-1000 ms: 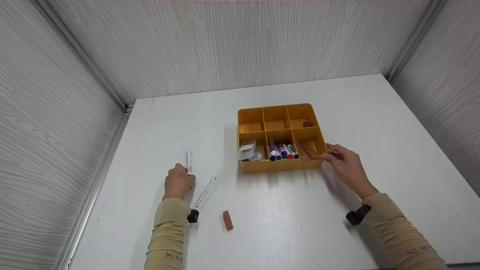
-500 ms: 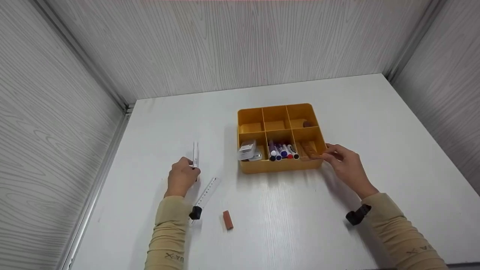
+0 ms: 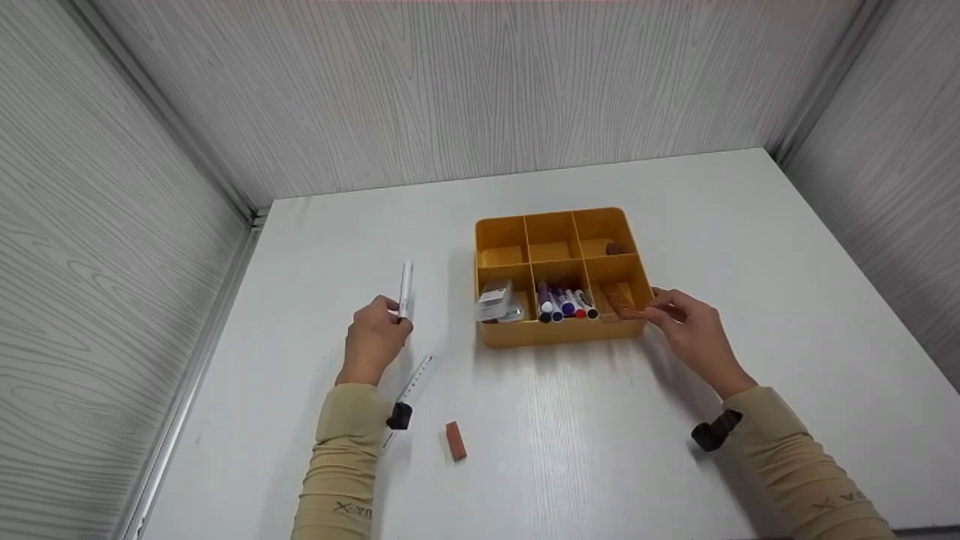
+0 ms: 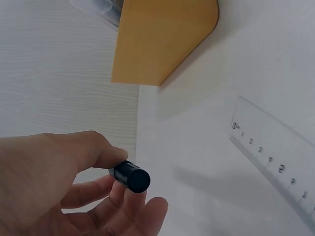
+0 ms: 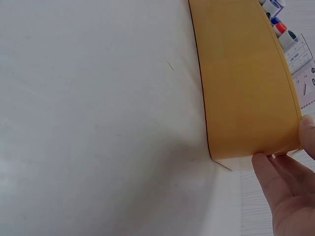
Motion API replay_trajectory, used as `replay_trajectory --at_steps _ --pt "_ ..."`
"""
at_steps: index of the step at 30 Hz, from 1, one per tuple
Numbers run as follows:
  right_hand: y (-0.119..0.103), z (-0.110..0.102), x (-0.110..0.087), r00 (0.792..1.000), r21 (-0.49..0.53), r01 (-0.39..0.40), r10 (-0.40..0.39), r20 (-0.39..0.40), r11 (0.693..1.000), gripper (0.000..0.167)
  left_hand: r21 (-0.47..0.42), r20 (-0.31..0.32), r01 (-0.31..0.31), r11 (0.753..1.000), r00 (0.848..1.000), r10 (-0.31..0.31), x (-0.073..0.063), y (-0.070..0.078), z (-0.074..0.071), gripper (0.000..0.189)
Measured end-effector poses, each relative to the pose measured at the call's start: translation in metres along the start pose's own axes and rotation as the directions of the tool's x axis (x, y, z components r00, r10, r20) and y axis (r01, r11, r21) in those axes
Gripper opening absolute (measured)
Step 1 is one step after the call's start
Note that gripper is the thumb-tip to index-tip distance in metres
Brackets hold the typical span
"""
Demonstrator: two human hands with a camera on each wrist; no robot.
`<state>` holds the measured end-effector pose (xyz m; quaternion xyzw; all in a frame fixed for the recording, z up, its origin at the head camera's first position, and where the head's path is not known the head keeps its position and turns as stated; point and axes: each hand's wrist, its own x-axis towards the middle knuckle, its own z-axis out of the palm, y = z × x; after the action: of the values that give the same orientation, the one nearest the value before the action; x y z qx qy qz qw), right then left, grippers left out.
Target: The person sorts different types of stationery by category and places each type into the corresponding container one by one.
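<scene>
My left hand (image 3: 373, 341) pinches a white marker (image 3: 406, 289) above the table, left of the yellow divided box. In the left wrist view the marker's black cap (image 4: 133, 178) sticks out between thumb and fingers. My right hand (image 3: 694, 334) grips the near right corner of the yellow box (image 3: 562, 334), thumb at the rim and fingers against the side wall. Several markers (image 3: 568, 302) lie in the box's front middle compartment. A clear plastic case (image 3: 494, 298) leans in the front left one. A clear ruler-like piece (image 5: 300, 61) shows in the front right one.
A clear ruler (image 3: 416, 380) lies on the table, partly hidden by the left wrist camera. A small reddish-brown block (image 3: 455, 441) lies to its right. A dark round piece (image 3: 613, 248) sits in the back right compartment. Wood-grain panels (image 3: 480, 90) border the table.
My left hand has lifted the marker and carried it forward and right, toward the box. My right hand and the box have stayed in place.
</scene>
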<state>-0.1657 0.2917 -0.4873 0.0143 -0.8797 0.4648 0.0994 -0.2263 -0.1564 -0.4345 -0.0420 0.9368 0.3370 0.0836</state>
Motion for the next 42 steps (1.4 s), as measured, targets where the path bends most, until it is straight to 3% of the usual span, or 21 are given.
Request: replay_trajectory --at_steps 13,23,33,42 --pt "0.002 0.001 0.000 0.999 0.031 0.050 -0.049 -0.021 0.998 0.024 0.057 -0.060 -0.103 0.993 0.992 0.107 -0.006 0.036 -0.001 0.032" --pt "0.001 0.000 -0.001 0.998 0.024 0.049 -0.049 -0.026 0.999 0.024 0.147 -0.102 -0.223 0.964 0.966 0.239 -0.013 0.063 0.002 0.028" --pt "0.000 0.002 0.000 0.998 0.025 0.045 -0.044 -0.034 0.999 0.022 0.287 -0.146 -0.355 0.890 0.902 0.407 -0.021 0.087 0.008 0.024" --pt "0.001 0.001 -0.001 0.999 -0.001 0.045 -0.045 -0.024 0.999 0.026 0.344 -0.144 -0.439 0.830 0.849 0.509 -0.026 0.107 0.017 0.018"
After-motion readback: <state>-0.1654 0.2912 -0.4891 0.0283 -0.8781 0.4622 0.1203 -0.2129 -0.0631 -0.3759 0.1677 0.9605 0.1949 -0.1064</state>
